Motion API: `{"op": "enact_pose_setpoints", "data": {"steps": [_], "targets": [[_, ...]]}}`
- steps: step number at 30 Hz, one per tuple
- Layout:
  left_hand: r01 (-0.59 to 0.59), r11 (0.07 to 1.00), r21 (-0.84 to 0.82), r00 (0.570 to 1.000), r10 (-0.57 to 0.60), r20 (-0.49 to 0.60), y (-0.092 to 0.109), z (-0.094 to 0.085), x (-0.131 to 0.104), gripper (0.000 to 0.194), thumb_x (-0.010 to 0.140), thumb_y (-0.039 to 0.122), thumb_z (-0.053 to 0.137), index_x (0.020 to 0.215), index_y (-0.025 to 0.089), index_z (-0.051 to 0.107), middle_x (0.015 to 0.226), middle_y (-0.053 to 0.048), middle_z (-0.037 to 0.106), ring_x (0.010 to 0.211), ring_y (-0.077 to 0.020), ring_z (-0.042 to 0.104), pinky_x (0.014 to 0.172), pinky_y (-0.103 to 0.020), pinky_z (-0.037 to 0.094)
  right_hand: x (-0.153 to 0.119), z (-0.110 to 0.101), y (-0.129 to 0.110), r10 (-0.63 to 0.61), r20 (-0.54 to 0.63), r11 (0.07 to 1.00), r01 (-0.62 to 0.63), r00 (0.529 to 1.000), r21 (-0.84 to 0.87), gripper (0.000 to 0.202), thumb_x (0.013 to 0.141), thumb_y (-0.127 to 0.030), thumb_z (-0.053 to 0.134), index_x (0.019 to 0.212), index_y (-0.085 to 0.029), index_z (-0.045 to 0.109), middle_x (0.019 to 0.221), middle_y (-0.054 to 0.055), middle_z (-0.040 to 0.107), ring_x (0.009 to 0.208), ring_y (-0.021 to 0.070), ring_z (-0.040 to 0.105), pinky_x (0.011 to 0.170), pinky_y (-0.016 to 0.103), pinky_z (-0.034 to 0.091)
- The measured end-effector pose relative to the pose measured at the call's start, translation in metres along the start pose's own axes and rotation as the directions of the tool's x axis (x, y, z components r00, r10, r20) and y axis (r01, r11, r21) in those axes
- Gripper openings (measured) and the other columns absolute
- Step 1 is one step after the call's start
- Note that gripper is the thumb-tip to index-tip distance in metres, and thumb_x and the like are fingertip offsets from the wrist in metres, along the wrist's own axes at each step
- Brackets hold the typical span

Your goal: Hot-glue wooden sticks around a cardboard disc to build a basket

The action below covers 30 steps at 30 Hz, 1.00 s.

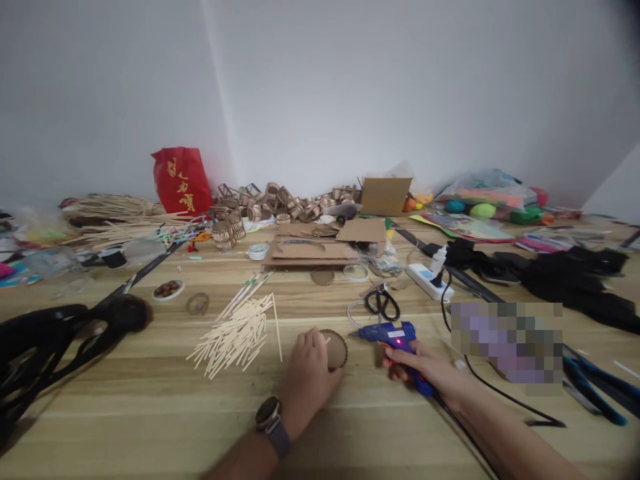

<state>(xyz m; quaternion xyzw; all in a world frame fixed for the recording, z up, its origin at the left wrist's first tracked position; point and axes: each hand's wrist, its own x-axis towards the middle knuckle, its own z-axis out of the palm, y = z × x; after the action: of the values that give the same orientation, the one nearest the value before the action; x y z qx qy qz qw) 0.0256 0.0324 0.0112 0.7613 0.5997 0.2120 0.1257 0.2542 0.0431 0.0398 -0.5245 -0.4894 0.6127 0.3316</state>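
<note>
My right hand [413, 370] is closed around the handle of a blue hot glue gun [395, 332]. Its nozzle points left, and a small red light glows on its side. My left hand [313, 363], with a watch on the wrist, curls over the left side of a round cardboard disc [339, 350] with a ridged rim. A short pale bit, perhaps a stick end, shows by its fingers. The glue gun's tip is just right of the disc, apart from it. Left of my left hand lies a loose pile of thin wooden sticks [235, 337].
Black-handled scissors [383, 303] lie behind the glue gun. A white power strip [429, 281] and black cable are at right, with pliers [593, 387] beyond. Cardboard sheets [315, 251] and small stick-built baskets [223, 235] stand at the back. A black object [117, 317] occupies the left.
</note>
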Motion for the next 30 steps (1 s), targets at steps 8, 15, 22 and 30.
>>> {"op": "enact_pose_setpoints", "data": {"steps": [8, 15, 22, 30], "targets": [[0.076, 0.996, -0.054, 0.997, -0.077, -0.015, -0.024, -0.009, 0.002, 0.031, 0.064, 0.009, 0.065, 0.087, 0.018, 0.046, 0.139, -0.02, 0.042, 0.137, -0.0352, 0.03, 0.109, -0.051, 0.031, 0.023, 0.002, 0.007, -0.029, 0.016, 0.991, 0.027, 0.999, 0.131, 0.039, 0.058, -0.05, 0.081, 0.066, -0.015, 0.067, 0.064, 0.0, 0.065, 0.048, 0.0063, 0.047, 0.06, 0.024, 0.048], [0.023, 0.998, -0.06, 0.998, -0.019, 0.063, -0.015, -0.013, 0.009, 0.03, 0.066, 0.011, 0.066, 0.089, 0.018, 0.047, 0.125, -0.018, 0.054, 0.127, -0.0316, 0.044, 0.105, -0.046, 0.036, 0.02, -0.009, -0.002, 0.052, 0.068, 0.99, -0.043, 0.996, -0.137, 0.048, 0.065, -0.063, 0.07, 0.063, -0.015, 0.066, 0.054, 0.0, 0.061, 0.052, 0.0105, 0.052, 0.052, 0.022, 0.037], [-0.039, 0.989, -0.142, 0.998, 0.045, 0.042, -0.034, -0.013, 0.01, 0.04, 0.058, 0.015, 0.073, 0.076, 0.022, 0.039, 0.135, -0.018, 0.046, 0.138, -0.0355, 0.028, 0.109, -0.055, 0.028, 0.012, -0.005, -0.028, 0.032, 0.093, 0.95, -0.002, 0.995, -0.312, 0.055, 0.062, -0.071, 0.065, 0.056, -0.016, 0.066, 0.06, 0.003, 0.063, 0.056, 0.0124, 0.051, 0.055, 0.024, 0.038], [-0.068, 0.968, -0.24, 0.997, 0.061, -0.038, -0.045, -0.009, 0.009, 0.034, 0.062, 0.009, 0.066, 0.075, 0.022, 0.039, 0.128, -0.016, 0.05, 0.131, -0.0297, 0.039, 0.107, -0.046, 0.034, 0.022, 0.015, 0.002, -0.147, 0.031, 0.94, 0.15, 0.989, -0.306, 0.058, 0.06, -0.076, 0.063, 0.058, -0.018, 0.064, 0.06, 0.004, 0.063, 0.059, 0.0159, 0.052, 0.061, 0.028, 0.043]]}}
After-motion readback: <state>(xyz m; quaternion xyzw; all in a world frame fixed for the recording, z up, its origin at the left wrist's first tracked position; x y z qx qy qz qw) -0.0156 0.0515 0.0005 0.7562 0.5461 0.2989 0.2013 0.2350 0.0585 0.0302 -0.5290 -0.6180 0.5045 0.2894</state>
